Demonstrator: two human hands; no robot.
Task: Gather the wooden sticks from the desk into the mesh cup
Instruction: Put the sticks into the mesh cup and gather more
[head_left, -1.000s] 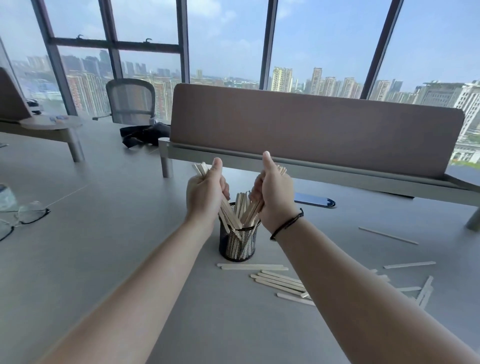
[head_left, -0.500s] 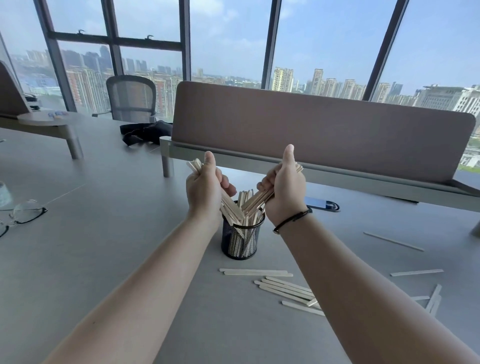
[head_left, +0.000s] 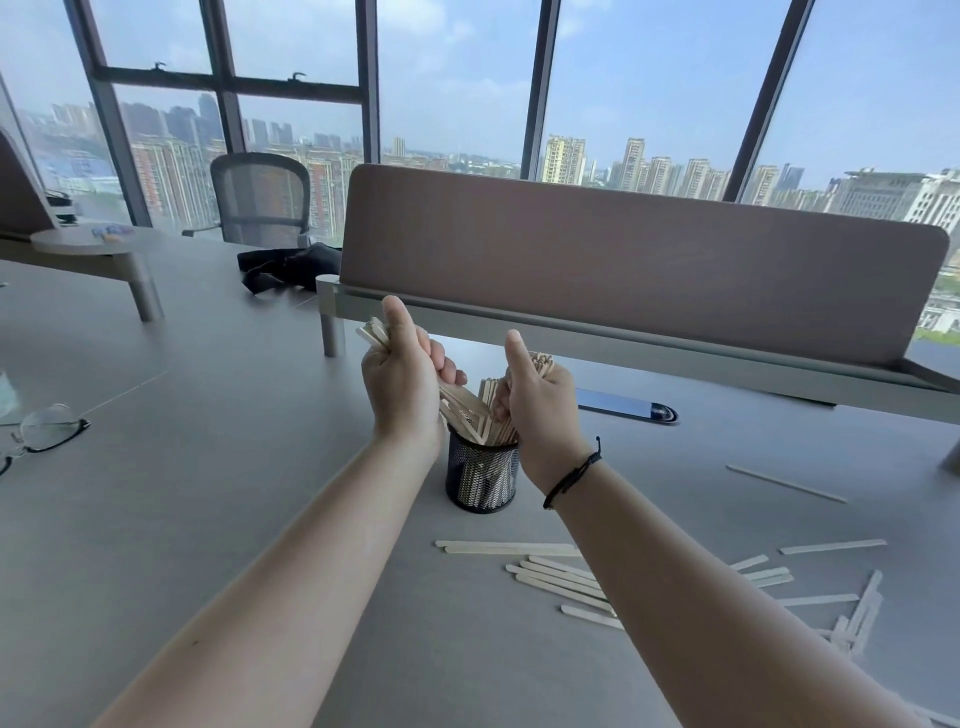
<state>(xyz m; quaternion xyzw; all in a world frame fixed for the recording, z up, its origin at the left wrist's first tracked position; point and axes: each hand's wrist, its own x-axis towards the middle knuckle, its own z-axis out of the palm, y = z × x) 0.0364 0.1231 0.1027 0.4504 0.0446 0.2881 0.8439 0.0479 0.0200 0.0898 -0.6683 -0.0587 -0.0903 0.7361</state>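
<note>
A black mesh cup (head_left: 482, 479) stands upright on the grey desk (head_left: 208, 467), with several wooden sticks in it. My left hand (head_left: 402, 387) grips a bundle of sticks (head_left: 462, 408) whose lower ends reach into the cup. Just right of it, my right hand (head_left: 540, 402) grips another bundle (head_left: 540, 361), also angled into the cup. Both thumbs point up. Several loose sticks (head_left: 556, 574) lie flat on the desk in front of the cup and to the right (head_left: 831, 546).
A brown divider panel (head_left: 623, 270) runs across the desk behind the cup. A dark blue phone (head_left: 626, 405) lies to the right of the cup. Glasses (head_left: 47, 431) sit at the left edge. A mesh chair (head_left: 260, 197) and a black bag (head_left: 291, 267) stand farther back.
Both hands have kept their bundles over the cup and drawn closer together; the right hand has dropped lower toward the rim.
</note>
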